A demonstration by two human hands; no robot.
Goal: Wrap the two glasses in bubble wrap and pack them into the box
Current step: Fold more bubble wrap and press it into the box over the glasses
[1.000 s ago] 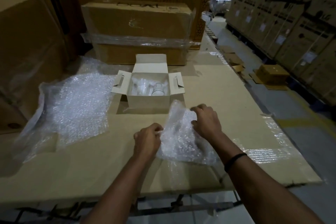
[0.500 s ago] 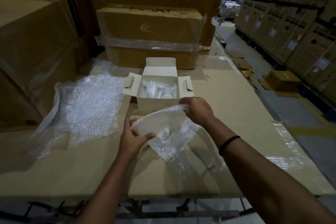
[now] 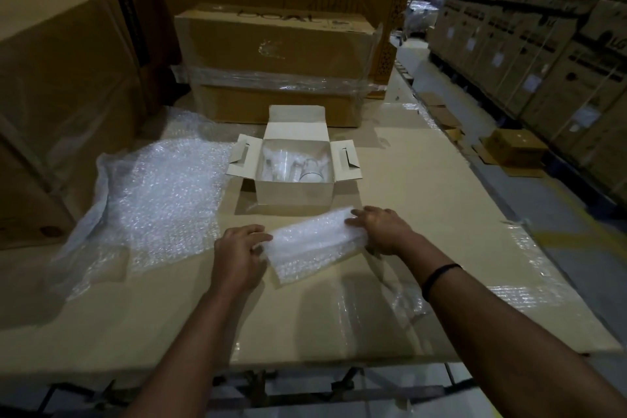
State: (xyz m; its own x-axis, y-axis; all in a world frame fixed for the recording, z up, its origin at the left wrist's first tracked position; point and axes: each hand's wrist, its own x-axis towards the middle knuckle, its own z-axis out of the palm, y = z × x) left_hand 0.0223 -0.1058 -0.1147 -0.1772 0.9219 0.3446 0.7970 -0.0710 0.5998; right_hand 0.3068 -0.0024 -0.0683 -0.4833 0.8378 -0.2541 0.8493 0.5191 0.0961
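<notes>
A small piece of bubble wrap (image 3: 310, 244) lies folded into a band on the cardboard-covered table, just in front of the white box (image 3: 293, 192). My left hand (image 3: 237, 256) pinches its left end with thumb and fingers. My right hand (image 3: 381, 229) rests on its right end, fingers laid over the top edge. The box stands open with its flaps spread, and two clear glasses (image 3: 297, 166) stand inside it, unwrapped.
A large sheet of bubble wrap (image 3: 163, 200) spreads over the table's left side. Big cartons (image 3: 281, 64) stand behind the box and at the far left. The table edge (image 3: 509, 217) drops to an aisle on the right, with stacked cartons beyond.
The bubble wrap piece was lifted off the table, turned and folded, and now lies as a flat band nearer the box. Both hands moved with it.
</notes>
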